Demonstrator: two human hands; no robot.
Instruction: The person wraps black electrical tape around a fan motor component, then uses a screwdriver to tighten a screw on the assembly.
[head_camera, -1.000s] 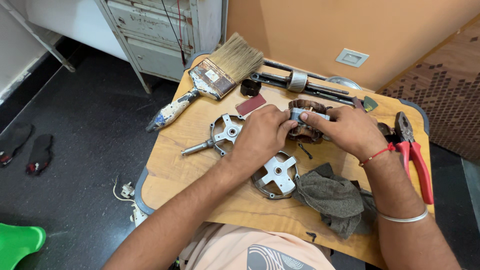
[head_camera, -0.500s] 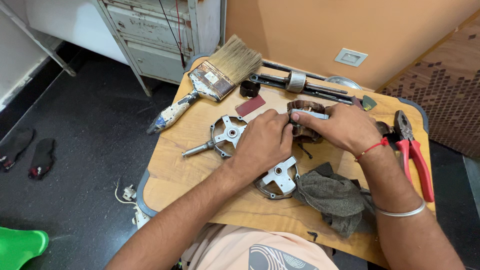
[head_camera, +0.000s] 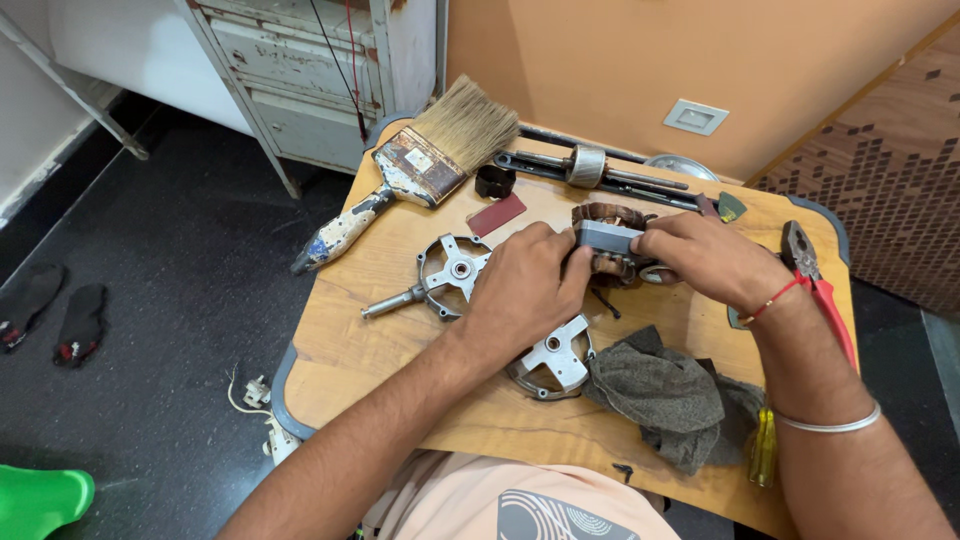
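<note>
Both my hands close on the motor winding (head_camera: 607, 238) at the middle of the wooden table (head_camera: 345, 355), my left hand (head_camera: 525, 285) gripping its near side and my right hand (head_camera: 705, 258) clamped over its right end. Just beside my left wrist lie two round metal end plates, one with a shaft (head_camera: 447, 275) and one nearer me (head_camera: 553, 358), with a grey rag (head_camera: 665, 395) touching the second. Behind the winding sit a paintbrush (head_camera: 425, 165), a steel rod (head_camera: 590, 168) and a red card (head_camera: 497, 214), while red pliers (head_camera: 815, 280) lie just past my right wrist.
</note>
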